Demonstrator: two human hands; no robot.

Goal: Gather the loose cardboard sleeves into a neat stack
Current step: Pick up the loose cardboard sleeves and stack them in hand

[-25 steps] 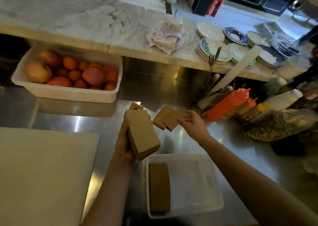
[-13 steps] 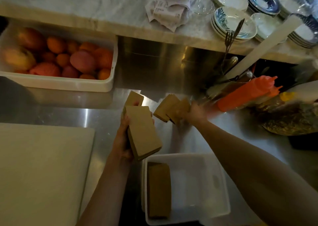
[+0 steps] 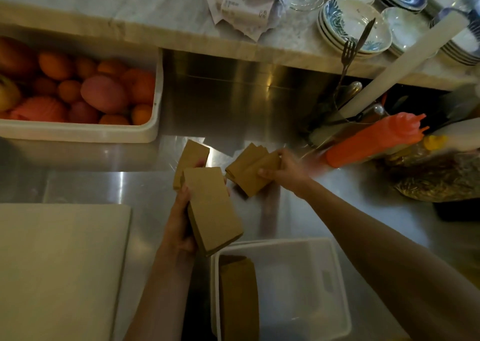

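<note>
Your left hand is gripping the sleeve stack, fingers curled; your right hand is pinching the loose sleeves.

Plain brown cardboard sleeves; white plastic tub at six o'clock; orange squeeze bottle at three; blue-patterned white plates at one; grey-veined white marble ledge.
</note>
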